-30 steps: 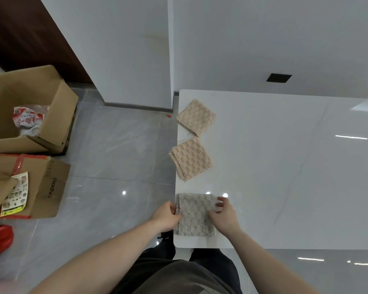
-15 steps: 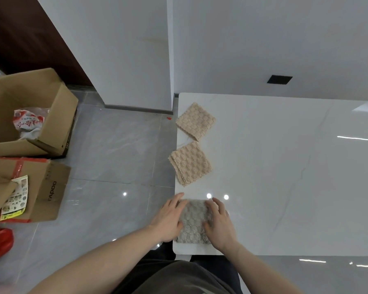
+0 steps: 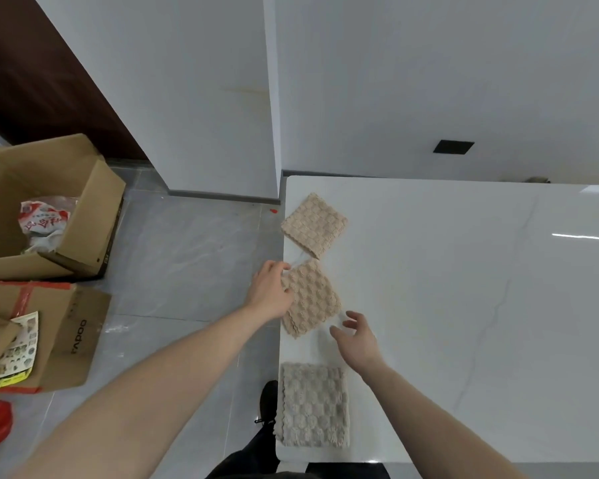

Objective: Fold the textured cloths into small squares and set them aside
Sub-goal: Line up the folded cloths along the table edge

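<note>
Grey and folded, the near cloth (image 3: pixel 313 404) now lies alone at the counter's (image 3: pixel 464 305) front left corner; half a second ago both hands pressed on it, and they have since lifted away to the middle beige cloth (image 3: pixel 310 297). That cloth lies along the counter's left edge, its near corner just past the edge, with the far beige cloth (image 3: pixel 314 224) just beyond it, almost touching. To the right the white counter is bare and wide. The left hand (image 3: pixel 268 293) rests on the middle cloth's left side, fingers (image 3: pixel 280 267) curled at its far left corner. The right hand (image 3: pixel 357 337) hovers just off the cloth's near right corner, fingers spread and holding nothing.
</note>
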The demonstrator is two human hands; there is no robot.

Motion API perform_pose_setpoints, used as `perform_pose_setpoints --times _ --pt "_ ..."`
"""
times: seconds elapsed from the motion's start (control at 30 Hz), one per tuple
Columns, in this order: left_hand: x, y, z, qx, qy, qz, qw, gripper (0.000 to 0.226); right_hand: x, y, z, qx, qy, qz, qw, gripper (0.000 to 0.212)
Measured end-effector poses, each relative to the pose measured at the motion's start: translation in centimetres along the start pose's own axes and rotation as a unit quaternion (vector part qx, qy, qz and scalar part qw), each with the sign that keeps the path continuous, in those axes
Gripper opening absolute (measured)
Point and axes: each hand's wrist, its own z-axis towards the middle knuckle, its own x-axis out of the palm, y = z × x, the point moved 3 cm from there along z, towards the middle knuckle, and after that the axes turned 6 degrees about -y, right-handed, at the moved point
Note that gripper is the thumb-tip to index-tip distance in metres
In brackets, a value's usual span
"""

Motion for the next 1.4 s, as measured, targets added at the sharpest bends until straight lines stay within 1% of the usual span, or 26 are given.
perform_pose_setpoints --times 0.07,0.13,0.17,0.23,0.3,0.37,0.4,0.47,0.5,0.57,0.6,0.67,0.77,0.8,0.87,0.93,0.97,1.0,1.03,1.1,1.17,1.23,1.27,1.33,1.4 --pt "0.4 0.5 2.3 -0.087 0.019 -0.04 0.995 0.054 0.6 1.1 1.5 0.063 0.012 0.084 0.994 0.071" --pt "1.2 1.2 3.5 -0.171 0.043 -0.086 0.981 0.056 1.1 1.9 2.5 0.102 0.012 0.151 0.983 0.077" --pt "1.6 1.6 3.9 -0.2 0.059 -0.1 0.973 0.056 1.4 2.1 2.9 0.117 0.012 0.181 0.976 0.077" --pt "2.3 2.2 4.2 -0.231 0.079 -0.1 0.965 0.049 1.9 2.3 3.7 0.151 0.018 0.225 0.962 0.076" --pt "2.7 2.6 4.1 -0.228 0.077 -0.064 0.968 0.035 2.0 2.3 4.5 0.172 0.025 0.225 0.959 0.07" --pt "3.0 2.8 3.6 -0.214 0.085 -0.033 0.973 0.023 1.6 2.1 5.4 0.173 0.027 0.186 0.967 0.055" --pt "3.3 3.0 3.3 -0.21 0.091 -0.048 0.972 0.021 1.3 2.1 5.8 0.166 0.023 0.166 0.972 0.046" --pt "3.6 3.0 2.7 -0.216 0.087 -0.124 0.965 0.023 0.8 2.0 6.4 0.145 0.001 0.155 0.977 0.03" --pt "3.6 2.9 2.3 -0.23 0.077 -0.174 0.955 0.023 0.5 2.2 6.6 0.129 -0.013 0.158 0.979 0.023" --pt "3.6 2.7 1.3 -0.26 0.064 -0.258 0.928 0.025 -0.4 3.0 6.6 0.089 -0.051 0.139 0.985 0.015" --pt "3.8 2.7 0.7 -0.268 0.062 -0.282 0.919 0.027 -0.9 3.4 6.5 0.067 -0.067 0.123 0.988 0.014" --pt "4.1 3.2 -0.3 -0.277 0.06 -0.278 0.918 0.032 -1.5 3.9 6.7 0.026 -0.081 0.088 0.992 0.015" --pt "4.4 4.3 -1.8 -0.263 0.072 -0.164 0.948 0.04 -1.3 3.6 7.3 -0.027 -0.071 0.009 0.997 0.03" --pt "4.4 4.6 -2.1 -0.255 0.066 -0.129 0.956 0.044 -1.1 3.4 7.3 -0.038 -0.069 -0.02 0.997 0.036" --pt "3.9 4.5 -2.4 -0.234 0.019 -0.078 0.969 0.05 -0.7 3.0 7.3 -0.042 -0.063 -0.059 0.995 0.046" --pt "3.7 4.2 -1.9 -0.189 -0.027 -0.068 0.979 0.044 -0.3 2.7 7.2 -0.038 -0.049 -0.072 0.995 0.055" --pt "3.7 3.9 -1.6 -0.172 -0.025 -0.083 0.981 0.042 -0.1 2.7 7.2 -0.041 -0.043 -0.077 0.995 0.056" --pt "3.9 3.8 -1.2 -0.159 -0.008 -0.098 0.982 0.044 0.1 2.7 7.3 -0.045 -0.039 -0.081 0.995 0.053" --pt "4.0 3.6 -0.9 -0.15 0.017 -0.105 0.983 0.046 0.1 2.8 7.4 -0.05 -0.039 -0.079 0.995 0.046" --pt "4.2 3.2 -0.6 -0.14 0.05 -0.087 0.985 0.036 0.0 3.3 7.6 -0.056 -0.043 -0.059 0.996 0.03" --pt "4.4 3.0 -0.6 -0.148 0.054 -0.068 0.985 0.021 -0.3 4.2 7.7 -0.075 -0.056 -0.03 0.995 0.021" --pt "4.8 3.0 -0.8 -0.175 0.069 -0.086 0.978 0.018 -0.6 5.1 7.6 -0.101 -0.073 -0.01 0.992 0.016" --pt "5.2 3.0 -0.9 -0.188 0.086 -0.098 0.973 0.02 -0.7 5.3 7.8 -0.112 -0.078 -0.009 0.991 0.016" --pt "5.6 3.1 -1.4 -0.197 0.093 -0.114 0.969 0.027 -0.7 5.1 7.9 -0.131 -0.079 -0.035 0.988 0.025" --pt "5.4 3.3 -1.7 -0.176 0.043 -0.107 0.978 0.043 -0.5 4.5 8.0 -0.141 -0.071 -0.074 0.985 0.038"
